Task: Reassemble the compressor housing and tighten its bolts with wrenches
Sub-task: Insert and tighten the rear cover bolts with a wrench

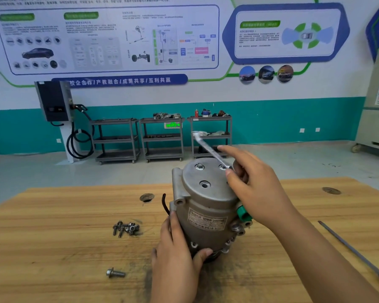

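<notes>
Compressor upright on table. Left hand grips its body, right hand pinches wrench on top bolt. Best: seat wrench fully, brace housing, tighten crosswise.

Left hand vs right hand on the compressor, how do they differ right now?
Left hand grips the compressor low on its side; right hand is up at its end cover. Left hand holds only the compressor; right hand pinches the wrench, whose head sits on a cover bolt. Both bare, both on the same compressor.
</notes>
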